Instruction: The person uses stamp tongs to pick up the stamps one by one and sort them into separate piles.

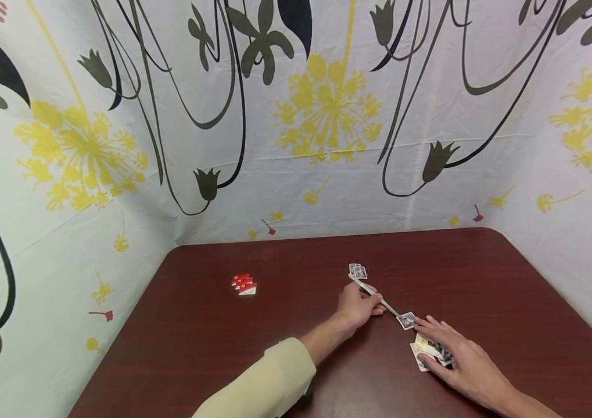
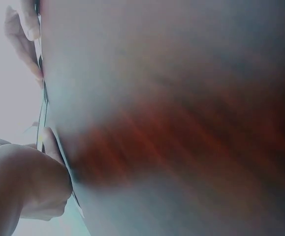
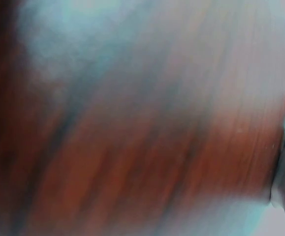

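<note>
A long, thin pale stick (image 1: 388,307) slants over the table, and my left hand (image 1: 358,306) holds it around the middle. Its far end reaches two small picture cards (image 1: 359,272) that overlap each other. The near end comes up to a single picture card (image 1: 406,321). My right hand (image 1: 465,360) lies low over the table, fingers stretched out, index fingertip right at that single card. Under its palm and thumb is a loose spread of cards (image 1: 421,349), partly hidden by the hand. The left wrist view shows the left hand (image 2: 29,182) edge-on at the side.
Several red and white cards (image 1: 244,284) lie overlapped on the left part of the dark red-brown table (image 1: 196,348). A white sheet with printed flowers (image 1: 285,197) hangs behind the table and along both sides. Blurred tabletop fills most of both wrist views.
</note>
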Tool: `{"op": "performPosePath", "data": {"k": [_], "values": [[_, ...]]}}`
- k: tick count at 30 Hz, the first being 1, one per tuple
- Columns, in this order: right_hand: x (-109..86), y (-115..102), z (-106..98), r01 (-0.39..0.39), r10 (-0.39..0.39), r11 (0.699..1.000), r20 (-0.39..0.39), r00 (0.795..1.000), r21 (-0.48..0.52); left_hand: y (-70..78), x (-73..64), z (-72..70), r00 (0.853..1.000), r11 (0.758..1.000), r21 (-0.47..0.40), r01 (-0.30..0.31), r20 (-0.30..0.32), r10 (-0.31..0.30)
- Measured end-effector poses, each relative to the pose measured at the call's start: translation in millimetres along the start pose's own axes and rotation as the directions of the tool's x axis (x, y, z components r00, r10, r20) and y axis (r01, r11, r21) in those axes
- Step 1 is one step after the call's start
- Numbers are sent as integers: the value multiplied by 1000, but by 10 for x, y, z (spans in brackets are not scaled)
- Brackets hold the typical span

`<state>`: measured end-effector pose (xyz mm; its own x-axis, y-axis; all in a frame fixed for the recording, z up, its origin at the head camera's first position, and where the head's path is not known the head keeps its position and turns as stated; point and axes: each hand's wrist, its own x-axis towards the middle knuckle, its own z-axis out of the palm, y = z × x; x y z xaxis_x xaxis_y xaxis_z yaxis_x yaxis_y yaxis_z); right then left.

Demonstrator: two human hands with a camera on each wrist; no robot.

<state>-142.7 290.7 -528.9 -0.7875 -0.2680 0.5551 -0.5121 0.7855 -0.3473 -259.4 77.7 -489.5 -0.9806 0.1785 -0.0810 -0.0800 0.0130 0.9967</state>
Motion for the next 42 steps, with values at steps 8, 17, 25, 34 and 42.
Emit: {"op": "performPosePath", "data": {"k": [8, 17, 25, 34, 42], "values": [[-1, 3, 1, -5, 5, 1000, 15, 1000, 8, -1, 26, -17, 998, 999, 48, -1, 61, -2], [-2, 13, -9, -38, 38, 999, 31, 999, 10, 10, -115, 26, 986, 999, 30, 18, 163, -23], [-6, 13, 0, -24, 23, 999, 12, 1000, 24, 3, -168, 67, 986, 998, 6, 62, 154, -62], [2, 6, -15, -47, 45, 998, 32, 998, 38, 10, -146, 67, 991, 999, -6, 52, 124, -50], [8, -1, -24, -66, 64, 997, 54, 996, 38, -1, -125, 77, 992, 998, -38, 41, 120, -36]]}}
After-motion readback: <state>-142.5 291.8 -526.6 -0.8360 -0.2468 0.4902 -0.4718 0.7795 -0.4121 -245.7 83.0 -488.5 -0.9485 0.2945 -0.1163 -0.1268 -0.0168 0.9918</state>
